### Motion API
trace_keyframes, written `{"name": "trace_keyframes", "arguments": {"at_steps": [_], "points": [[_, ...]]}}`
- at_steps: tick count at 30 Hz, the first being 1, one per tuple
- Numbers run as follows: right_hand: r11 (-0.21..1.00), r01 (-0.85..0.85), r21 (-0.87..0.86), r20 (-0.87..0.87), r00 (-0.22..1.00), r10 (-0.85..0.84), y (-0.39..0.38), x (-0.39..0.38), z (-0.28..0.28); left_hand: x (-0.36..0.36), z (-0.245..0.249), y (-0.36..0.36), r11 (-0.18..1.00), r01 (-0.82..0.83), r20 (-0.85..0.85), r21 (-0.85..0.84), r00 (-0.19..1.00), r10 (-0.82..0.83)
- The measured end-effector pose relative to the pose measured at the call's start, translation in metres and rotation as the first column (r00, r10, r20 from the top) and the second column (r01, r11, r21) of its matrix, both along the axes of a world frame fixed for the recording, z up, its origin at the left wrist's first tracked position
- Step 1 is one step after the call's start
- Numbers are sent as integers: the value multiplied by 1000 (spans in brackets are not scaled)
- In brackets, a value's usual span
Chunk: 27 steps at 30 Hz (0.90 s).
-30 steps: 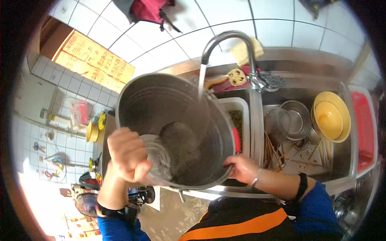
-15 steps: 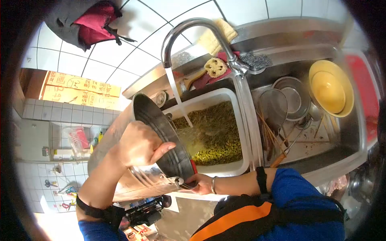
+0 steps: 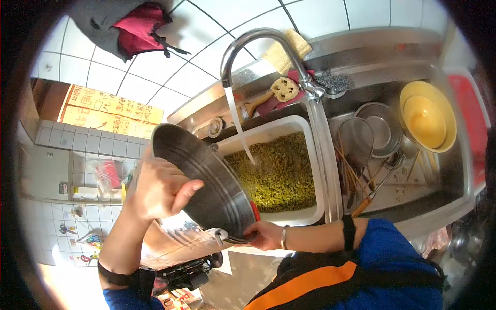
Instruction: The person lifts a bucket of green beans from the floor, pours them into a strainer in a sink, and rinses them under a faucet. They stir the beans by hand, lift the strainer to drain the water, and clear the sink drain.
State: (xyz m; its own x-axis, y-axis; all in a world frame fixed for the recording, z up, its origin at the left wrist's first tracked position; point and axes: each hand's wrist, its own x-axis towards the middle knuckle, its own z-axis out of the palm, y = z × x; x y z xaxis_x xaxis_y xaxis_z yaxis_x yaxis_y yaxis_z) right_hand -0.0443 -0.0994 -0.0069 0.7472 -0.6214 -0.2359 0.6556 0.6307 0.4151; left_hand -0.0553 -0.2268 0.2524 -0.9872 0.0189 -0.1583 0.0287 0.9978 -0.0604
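A large metal bucket [image 3: 214,188] is tipped over the left edge of the sink, its dark inside facing up and toward me. My left hand [image 3: 163,190] is closed on the bucket's near left rim, thumb sticking out over the opening. At its lower rim, by a red patch, my right hand [image 3: 264,236] grips with the fingers partly hidden. Beside the bucket's mouth is a white tub [image 3: 319,170] in the sink, holding wet green beans or grains [image 3: 281,175]. Water runs from the curved faucet [image 3: 253,37] into the tub.
In the right sink basin lie yellow bowls [image 3: 426,121], a metal strainer [image 3: 356,142], a metal pot [image 3: 380,129] and long utensils. A loofah slice [image 3: 284,89], yellow cloth [image 3: 287,51] and steel scourer [image 3: 335,81] sit behind the faucet. Dark cloth [image 3: 121,28] hangs on the tiled wall.
The bucket has turned so more of its inside shows, and my left hand has shifted left and down with it. The view has swung slightly; water still runs into the tub.
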Motion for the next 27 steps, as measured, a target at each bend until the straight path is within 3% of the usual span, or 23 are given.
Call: {"name": "trace_keyframes", "arguments": {"at_steps": [1, 3, 5, 7, 12, 14, 17, 19, 21, 23, 25, 27], "points": [[1000, -1, -9, -15, 1000, 1, 1, -11, 4, 5, 5, -1, 999, -32, -56, 40, 998, 34], [999, 39, -21, -217, 975, -42, 7, -33, 17, 16, 10, -1, 1000, -18, -140, 18, 990, 20], [992, 41, -123, -251, 965, -71, 13, -53, 15, 25, 16, 3, 999, 7, -276, 53, 961, 8], [982, 150, -116, -523, 831, -189, 26, -80, 39, 35, 15, 2, 999, 6, -333, 34, 943, 6], [958, 203, -204, -377, 886, -268, 50, -97, 55, 52, 5, 2, 988, 117, -585, 105, 810, -34], [910, 333, -249, -309, 863, -400, 57, -98, 57, 54, 1, 1, 984, 141, -633, 110, 773, -40], [902, 361, -236, -417, 801, -430, 61, -101, 61, 60, -2, 3, 982, 159, -650, 105, 758, -53], [906, 352, -235, -444, 790, -422, 61, -101, 61, 66, -3, 16, 993, 87, -655, -83, 746, -120], [911, 338, -236, -481, 774, -412, 56, -101, 61, 73, 4, 62, 987, 10, -599, -162, 794, -106], [880, 372, -296, -476, 741, -474, 54, -99, 73, 80, -9, 111, 979, 136, -567, -155, 799, -201], [855, 381, -352, -478, 712, -515, 51, -92, 78, 69, -21, 145, 995, 80, -414, 60, 909, -48], [870, 351, -346, -520, 700, -489, 47, -82, 75, 59, -49, 141, 993, -106, -335, -42, 938, 86]]}}
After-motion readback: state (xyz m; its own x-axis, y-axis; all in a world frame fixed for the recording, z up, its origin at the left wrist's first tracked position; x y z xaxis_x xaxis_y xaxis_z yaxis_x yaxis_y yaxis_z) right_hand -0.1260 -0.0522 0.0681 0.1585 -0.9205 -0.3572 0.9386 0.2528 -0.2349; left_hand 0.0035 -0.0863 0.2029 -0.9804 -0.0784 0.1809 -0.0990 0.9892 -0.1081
